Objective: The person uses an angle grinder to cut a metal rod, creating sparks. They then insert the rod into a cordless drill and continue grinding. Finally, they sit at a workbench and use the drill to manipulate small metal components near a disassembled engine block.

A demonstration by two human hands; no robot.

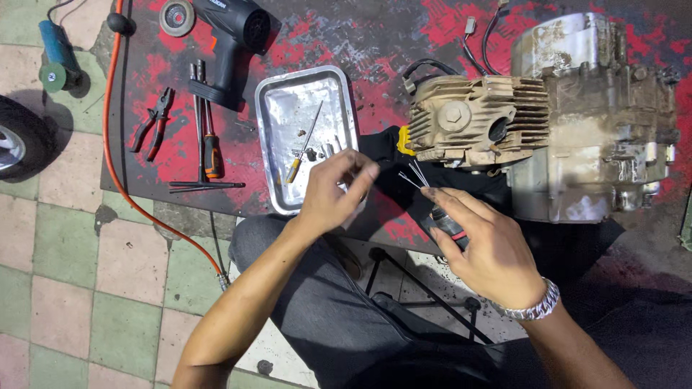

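My right hand (484,248) grips a small dark cylinder (447,225) with a red mark, and a bundle of thin metal wires (414,175) fans out of its top. My left hand (333,193) hovers just left of the wires with fingers curled and pinched; whether it holds anything is hard to tell. Both hands are in front of a dirty motorcycle engine (548,115) lying on a red and black mat (331,43). A metal tray (275,155) with a screwdriver (305,144) and small parts lies beside my left hand.
Left of the tray lie pliers (153,122), screwdrivers (209,130) and a black power tool (231,47). An orange hose (112,144) runs along the mat's left edge. An angle grinder (56,54) and a wheel (18,137) sit on the tiled floor.
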